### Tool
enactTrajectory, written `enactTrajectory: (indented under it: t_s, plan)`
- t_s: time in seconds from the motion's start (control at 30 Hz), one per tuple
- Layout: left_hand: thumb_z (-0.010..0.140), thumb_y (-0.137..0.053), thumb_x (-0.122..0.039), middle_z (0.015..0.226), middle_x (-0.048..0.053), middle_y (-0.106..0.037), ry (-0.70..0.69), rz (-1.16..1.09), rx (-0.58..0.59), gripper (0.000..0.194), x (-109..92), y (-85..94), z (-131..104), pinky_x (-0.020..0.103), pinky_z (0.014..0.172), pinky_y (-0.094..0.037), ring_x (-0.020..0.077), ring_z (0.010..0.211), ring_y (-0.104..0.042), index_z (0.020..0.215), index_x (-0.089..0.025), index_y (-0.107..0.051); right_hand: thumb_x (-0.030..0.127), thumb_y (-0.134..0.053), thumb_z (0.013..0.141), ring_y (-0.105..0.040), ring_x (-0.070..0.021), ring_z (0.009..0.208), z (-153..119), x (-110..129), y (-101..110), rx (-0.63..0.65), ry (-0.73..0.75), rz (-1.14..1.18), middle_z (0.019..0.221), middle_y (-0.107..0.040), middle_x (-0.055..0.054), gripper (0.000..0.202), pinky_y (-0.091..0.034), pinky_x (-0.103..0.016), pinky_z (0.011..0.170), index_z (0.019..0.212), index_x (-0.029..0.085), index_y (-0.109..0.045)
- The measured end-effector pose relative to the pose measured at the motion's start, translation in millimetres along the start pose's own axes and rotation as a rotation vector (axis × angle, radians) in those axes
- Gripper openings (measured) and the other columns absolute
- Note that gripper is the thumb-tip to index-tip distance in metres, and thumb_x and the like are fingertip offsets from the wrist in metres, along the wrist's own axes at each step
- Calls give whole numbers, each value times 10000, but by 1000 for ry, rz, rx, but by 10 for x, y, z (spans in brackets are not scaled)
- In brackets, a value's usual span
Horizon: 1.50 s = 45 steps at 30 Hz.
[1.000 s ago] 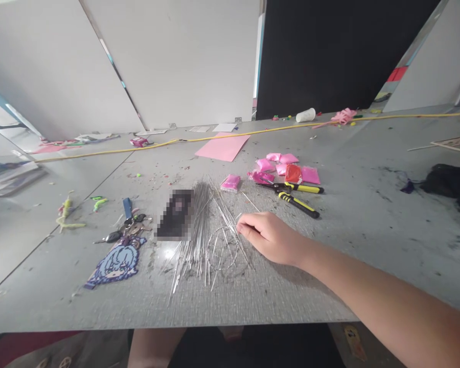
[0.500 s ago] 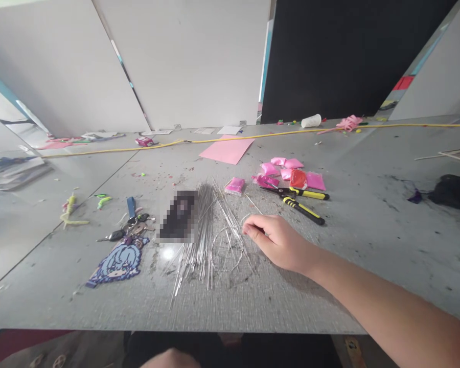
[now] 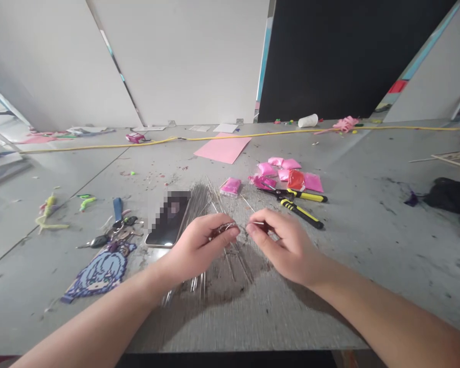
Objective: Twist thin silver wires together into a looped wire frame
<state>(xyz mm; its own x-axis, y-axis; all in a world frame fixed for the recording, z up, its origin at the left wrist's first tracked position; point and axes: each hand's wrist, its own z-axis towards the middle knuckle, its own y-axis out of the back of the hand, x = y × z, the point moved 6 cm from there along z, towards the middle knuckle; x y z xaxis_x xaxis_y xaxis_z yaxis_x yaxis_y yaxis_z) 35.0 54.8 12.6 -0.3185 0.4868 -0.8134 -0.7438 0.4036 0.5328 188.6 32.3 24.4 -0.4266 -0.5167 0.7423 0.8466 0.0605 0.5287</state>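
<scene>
My left hand [image 3: 209, 235] is closed in a pinch on a twisted wire ring [image 3: 227, 225]. Most of that ring is hidden by the fingers. Just to its right, my right hand [image 3: 279, 240] pinches a thin silvery wire [image 3: 257, 223], of which only a short piece shows. The fingertips of the two hands face each other with a small gap between. Beneath and beyond them lies a bundle of straight metal wires [image 3: 199, 197], with a few loose ones spread to the right. Pliers [image 3: 301, 212] with yellow and black handles rest beyond my right hand.
A phone [image 3: 172, 225] lies left of the wires, beside keys [image 3: 99, 241] and a blue pixel-style charm [image 3: 103, 273]. Pink packets [image 3: 230, 186] and a red packet [image 3: 296, 180] sit farther back. Pink paper [image 3: 224, 149] and a yellow cord [image 3: 276, 134] are behind them.
My left hand has come up from below the table edge and taken the wire ring off the table. My right hand stays near its place, and the view has shifted slightly.
</scene>
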Motion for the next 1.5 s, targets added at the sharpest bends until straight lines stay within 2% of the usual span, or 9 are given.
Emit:
enactTrajectory:
  t_s: [0.1,0.17,0.33,0.6,0.87,0.97,1.17,1.33,1.5]
  plan:
    - [979,-502,-164,801,21,-544,-214,105,-49,99,-93,0,-122,279,661,-410,123,735,-488,898,-154,-558,252,-548,957,-500,-118,665,-21,97,-61,87,64,23,760,-557,2,91,-412,-257,591,931,173,-584]
    - [935,-505,-62,868,53,-563,-403,134,-83,106,-206,11,-207,295,690,-429,141,785,-500,987,-140,-556,191,-529,953,-493,-120,692,-53,169,-92,136,138,31,798,-550,-10,72,-424,-277,637,974,156,-588]
    - [853,-528,21,864,78,-565,-540,325,-108,203,-308,-5,-264,329,661,-410,164,756,-459,993,-122,-561,117,-519,940,-503,-157,801,-124,271,-88,147,285,-75,901,-566,-65,111,-439,-312,694,1036,128,-575]
    - [865,-490,19,824,76,-556,-528,410,-48,185,-307,-54,-270,333,622,-395,168,718,-433,974,-120,-543,46,-528,924,-507,-165,789,-150,312,-73,106,394,-183,899,-580,-89,112,-434,-314,681,956,121,-605]
    - [892,-507,8,822,61,-539,-389,313,-137,146,-284,-120,-258,302,616,-382,144,723,-447,966,-111,-548,68,-513,932,-436,-128,672,-136,247,-72,43,276,-178,772,-490,-32,151,-389,-288,600,843,126,-620]
    - [913,-501,-10,805,42,-518,-331,250,-136,128,-236,-100,-236,283,608,-375,127,704,-441,956,-117,-556,108,-575,922,-507,-117,696,-72,179,-41,34,147,-26,789,-550,-22,80,-426,-268,632,876,137,-635]
    - [930,-492,-37,778,25,-514,-320,141,-81,116,-176,-24,-192,260,611,-394,115,686,-444,917,-134,-555,233,-633,908,-570,-127,725,-40,-39,-107,277,-299,547,806,-624,-20,85,-468,-250,622,960,172,-662]
    - [947,-479,-70,777,22,-546,-313,130,-56,120,-146,12,-161,255,623,-408,117,689,-477,940,-149,-570,214,-679,876,-573,-119,672,-34,-94,-113,311,-315,791,777,-626,-24,64,-477,-259,602,905,158,-671]
    - [969,-484,-142,774,19,-587,-254,151,-36,110,-120,30,-124,261,640,-416,121,694,-512,960,-155,-593,249,-687,887,-534,-108,643,18,-104,-57,300,-211,573,753,-581,5,72,-435,-245,562,874,182,-665]
